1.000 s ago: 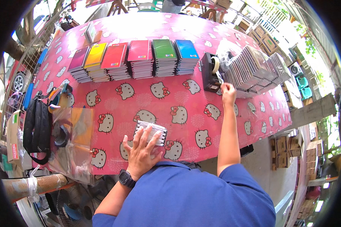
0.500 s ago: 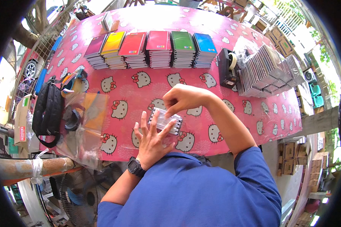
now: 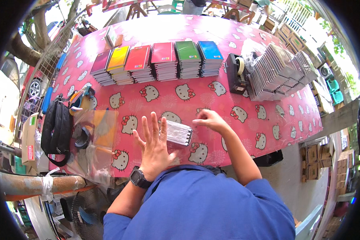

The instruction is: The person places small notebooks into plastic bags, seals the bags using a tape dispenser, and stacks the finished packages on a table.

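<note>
A small stack of spiral-bound notebooks in clear plastic [image 3: 179, 133] lies flat on the table in front of me, its black coil rings showing along the right end. My left hand [image 3: 152, 149], with a black watch on its wrist, is open with fingers spread, and its fingertips rest at the stack's left edge. Just right of the stack, my right hand [image 3: 213, 121] hovers apart from it with fingers curled and the fingertips close together. Whatever those fingertips may pinch is too small to make out.
Stacks of coloured notebooks [image 3: 163, 53] form a row across the table. A black tape dispenser [image 3: 236, 76] stands beside many wrapped notebook bundles [image 3: 270, 74] at right. On the left lie a black bag [image 3: 57, 132] and clear plastic sleeves [image 3: 102, 136]. The pink tablecloth [image 3: 168, 106] has cat faces.
My right hand has moved off the stack to the right. My left hand has slid left, uncovering more of the stack. The view has tilted slightly.
</note>
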`<state>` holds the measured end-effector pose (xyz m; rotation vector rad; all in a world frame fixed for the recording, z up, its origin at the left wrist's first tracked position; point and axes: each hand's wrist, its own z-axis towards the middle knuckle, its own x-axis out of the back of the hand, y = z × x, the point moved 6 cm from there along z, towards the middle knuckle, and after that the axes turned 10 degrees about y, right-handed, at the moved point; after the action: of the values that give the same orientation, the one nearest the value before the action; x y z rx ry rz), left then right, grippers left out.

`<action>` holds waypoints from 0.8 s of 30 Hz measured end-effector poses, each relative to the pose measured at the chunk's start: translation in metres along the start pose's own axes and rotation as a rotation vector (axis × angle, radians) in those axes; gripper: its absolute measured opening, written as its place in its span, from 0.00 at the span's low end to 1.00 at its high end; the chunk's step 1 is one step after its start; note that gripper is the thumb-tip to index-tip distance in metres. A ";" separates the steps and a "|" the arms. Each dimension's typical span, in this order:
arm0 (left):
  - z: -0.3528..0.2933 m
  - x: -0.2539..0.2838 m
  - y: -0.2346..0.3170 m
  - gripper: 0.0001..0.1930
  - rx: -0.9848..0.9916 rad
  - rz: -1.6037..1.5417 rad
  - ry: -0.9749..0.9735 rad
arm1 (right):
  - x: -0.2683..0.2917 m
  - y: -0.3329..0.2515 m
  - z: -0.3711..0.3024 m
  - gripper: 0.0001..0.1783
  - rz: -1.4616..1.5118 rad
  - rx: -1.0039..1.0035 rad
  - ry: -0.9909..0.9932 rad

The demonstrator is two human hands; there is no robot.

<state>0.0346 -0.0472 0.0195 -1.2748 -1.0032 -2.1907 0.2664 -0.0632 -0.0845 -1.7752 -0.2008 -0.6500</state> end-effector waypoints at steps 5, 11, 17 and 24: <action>0.030 -0.034 0.023 0.55 -0.429 -0.001 -0.122 | 0.023 0.034 -0.047 0.17 0.160 0.018 0.129; 0.047 -0.016 0.014 0.51 -0.049 -1.119 0.194 | -0.015 0.008 -0.080 0.33 0.759 0.018 -0.228; 0.034 -0.040 -0.009 0.58 -0.115 -0.917 0.029 | -0.009 -0.062 -0.060 0.41 0.890 0.252 0.031; 0.029 -0.036 -0.014 0.62 -0.077 -1.151 0.114 | -0.009 -0.099 -0.057 0.45 0.572 0.596 0.028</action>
<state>0.0602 -0.0161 -0.0075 -0.5744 -1.9264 -3.0485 0.1956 -0.0835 0.0027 -1.1613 0.1268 -0.1674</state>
